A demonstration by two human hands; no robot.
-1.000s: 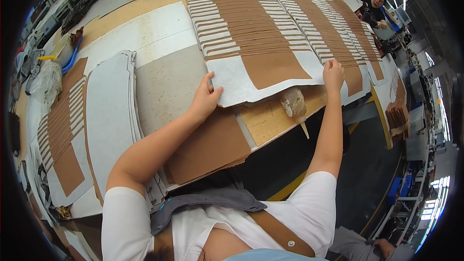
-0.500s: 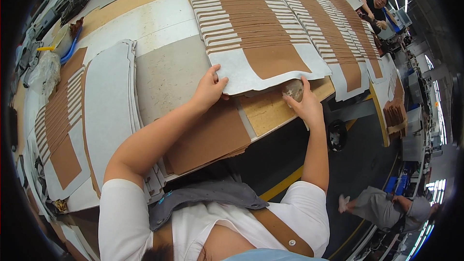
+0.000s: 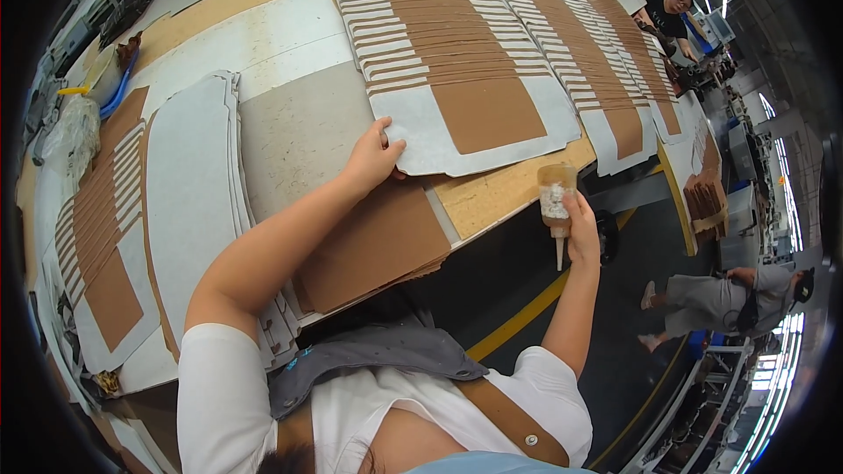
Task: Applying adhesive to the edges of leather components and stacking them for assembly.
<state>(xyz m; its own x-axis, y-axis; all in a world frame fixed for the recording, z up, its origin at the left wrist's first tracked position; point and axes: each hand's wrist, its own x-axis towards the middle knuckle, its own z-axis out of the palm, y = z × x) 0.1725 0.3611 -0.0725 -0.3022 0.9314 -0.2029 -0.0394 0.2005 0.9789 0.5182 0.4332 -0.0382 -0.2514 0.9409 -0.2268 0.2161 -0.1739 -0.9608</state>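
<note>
the right hand (image 3: 582, 226) has now taken up the squeeze bottle (image 3: 553, 200): half a second ago it was reaching for it below the raised near edge of the front sheet (image 3: 487, 114), and now its fingers are closed round the bottle's side, holding it off the table's near edge, above the dark floor (image 3: 457, 290). the bottle's narrow nozzle points down, well apart from the sheet, and whitish matter shows in its clear body. with the right hand gone from it, that sheet's near edge has settled flatter, so its brown panel and white border lie in plain view at the near end of the overlapping row, ready to be worked on, as far as one can judge. the left hand (image 3: 376, 158) stays at the sheet's near left corner, thumb on top; whether it pinches the corner or only steadies it i cannot tell. just below that hand, partly beneath the forearm, lie the brown sheets (image 3: 378, 250), with the grey board (image 3: 303, 136) behind them and the pile of white sheets (image 3: 193, 158) to the left. a second overlapping row (image 3: 619, 127) lies beside the first on the right, seemingly undisturbed.
</note>
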